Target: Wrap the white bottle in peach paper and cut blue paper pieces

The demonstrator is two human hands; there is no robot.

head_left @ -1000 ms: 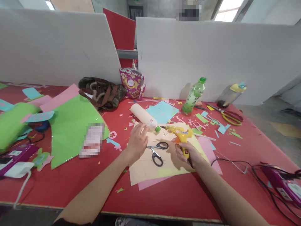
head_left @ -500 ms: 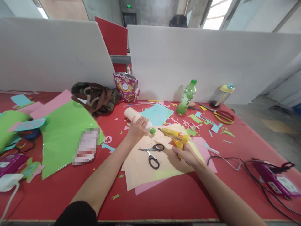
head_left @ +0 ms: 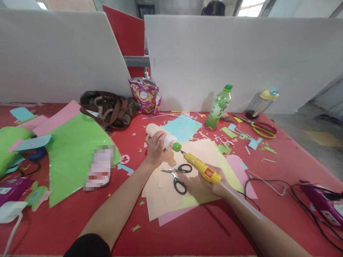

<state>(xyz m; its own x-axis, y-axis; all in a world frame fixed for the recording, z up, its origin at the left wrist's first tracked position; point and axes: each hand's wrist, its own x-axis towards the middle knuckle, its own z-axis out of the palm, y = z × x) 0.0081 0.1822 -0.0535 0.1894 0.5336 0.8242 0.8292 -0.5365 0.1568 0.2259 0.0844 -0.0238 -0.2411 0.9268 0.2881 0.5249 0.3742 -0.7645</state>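
Note:
My left hand (head_left: 156, 147) is wrapped round a bottle (head_left: 169, 140) covered in pale peach paper, with a bare white shoulder and a green cap (head_left: 177, 146). The bottle lies tilted, its cap toward the right. In my right hand (head_left: 211, 182) is a yellow hot glue gun (head_left: 201, 167), a clear glue stick (head_left: 241, 200) trailing from its back. The gun's nozzle is at the cap's edge; whether it touches I cannot tell. Black-handled scissors (head_left: 178, 176) lie spread on peach paper sheets (head_left: 158, 203) below my hands.
Behind stand a green drink bottle (head_left: 218, 107), a snack bag (head_left: 145, 95) and a camouflage bag (head_left: 108, 109). Red-and-yellow-handled scissors (head_left: 264, 129) lie at right, near paper scraps. Black cords (head_left: 292, 198) run to a purple power strip (head_left: 325, 203). A phone (head_left: 99, 167) rests on green sheeting (head_left: 72, 153).
The glue gun has turned and its nozzle has come to the bottle's green cap. My left hand still grips the bottle. The whole view has shifted slightly.

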